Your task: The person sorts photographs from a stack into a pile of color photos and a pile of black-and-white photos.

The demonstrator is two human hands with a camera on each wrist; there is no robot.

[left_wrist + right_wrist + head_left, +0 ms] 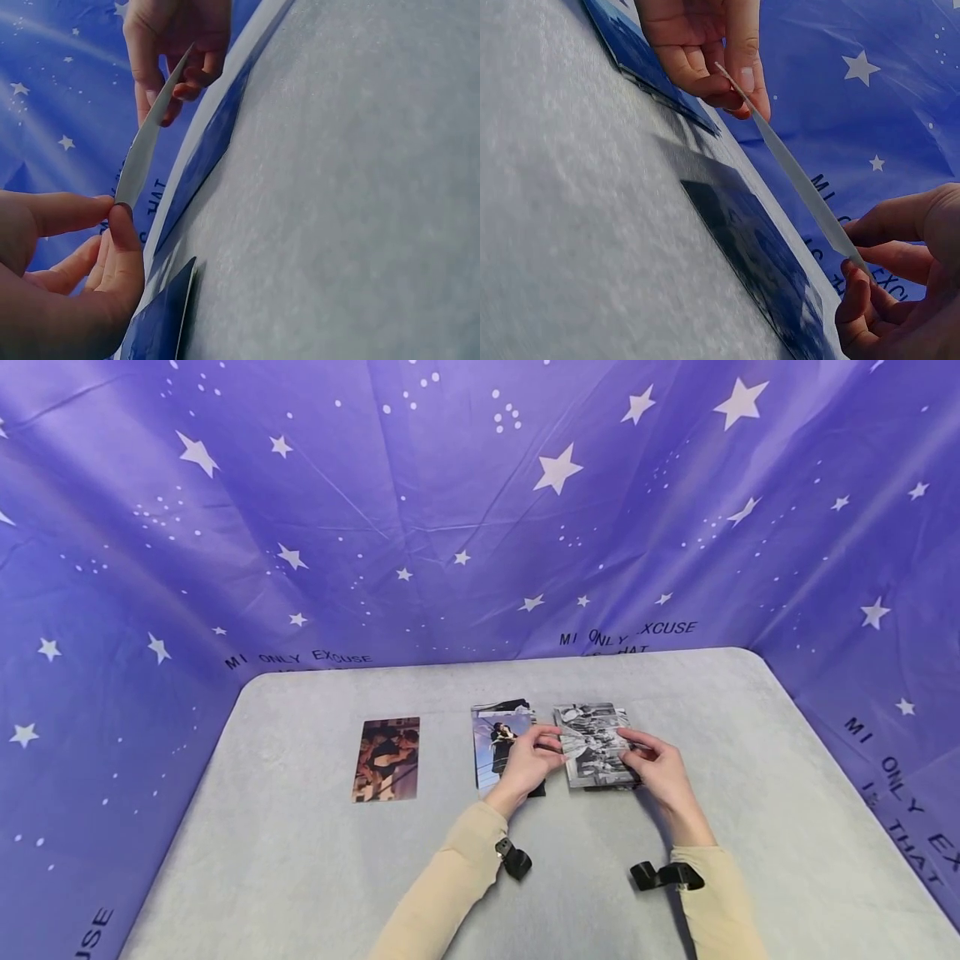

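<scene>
Two hands pinch a black-and-white picture card [588,743] between them over a grey table [300,868].
Head view: the left hand [527,766] holds the card's left edge, the right hand [663,777] its right; a blue-topped card pile [486,768] lies just left, a brown-toned card [386,760] farther left. Left wrist view: left thumb and fingertip grip the edge narrowly. Right wrist view: the card hangs tilted, clear of a dark card [754,255] lying below.

A black-and-white card [592,742] printed with a crowded scene, slightly bowed, hangs pinched by opposite edges above the table [581,902].
</scene>
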